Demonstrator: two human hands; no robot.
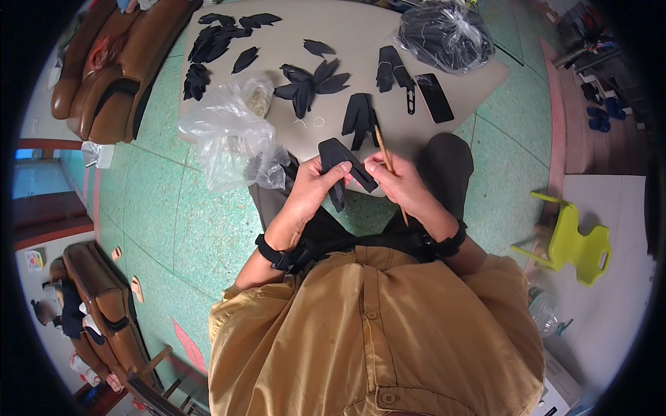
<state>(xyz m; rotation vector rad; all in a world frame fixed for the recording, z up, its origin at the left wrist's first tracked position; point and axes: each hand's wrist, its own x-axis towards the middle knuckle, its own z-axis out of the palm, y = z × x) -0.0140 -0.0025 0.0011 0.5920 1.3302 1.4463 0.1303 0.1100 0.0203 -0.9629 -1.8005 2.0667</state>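
Left grip (316, 187) pinches black piece (345, 170); right grip (397, 182) pinches stick (387, 161).
Piece sits between both hands, above the lap, just off the counter (361, 41) edge. Its long axis slants down-right; the stick crosses beside its right end.

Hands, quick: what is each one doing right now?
Left hand: closed on a black fabric piece, which it holds up.
Right hand: closed on a thin wooden stick, its fingers also touching the fabric piece.
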